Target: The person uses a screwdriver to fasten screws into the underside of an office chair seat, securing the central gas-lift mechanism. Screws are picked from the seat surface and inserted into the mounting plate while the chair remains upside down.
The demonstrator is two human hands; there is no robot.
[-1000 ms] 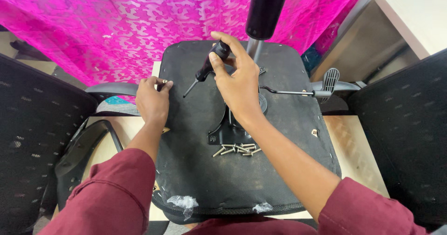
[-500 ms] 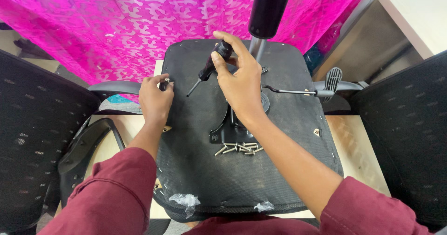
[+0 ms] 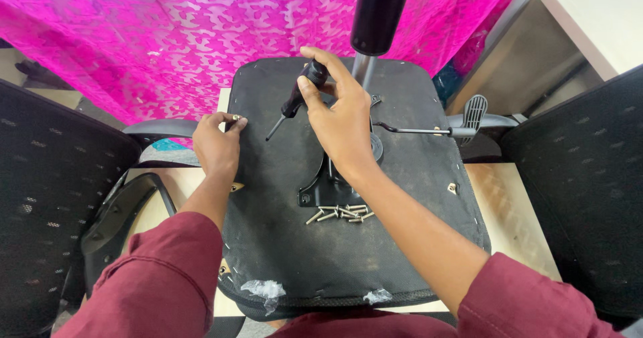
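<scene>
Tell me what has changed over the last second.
Little has changed. The right hand keeps its grip on the screwdriver, tip still angled toward the left hand, which stays pinching a small screw at the upturned chair seat's edge. The loose screws lie as before.

A light wooden desk (image 3: 516, 211) carries it all, its grain bare at the right and again in a strip at the left. Flat across it lies an upturned office chair seat (image 3: 348, 251), black underside up, overhanging the near edge. On that underside, just in front of the metal mechanism plate (image 3: 328, 189), sits a loose cluster of screws (image 3: 340, 213).
</scene>
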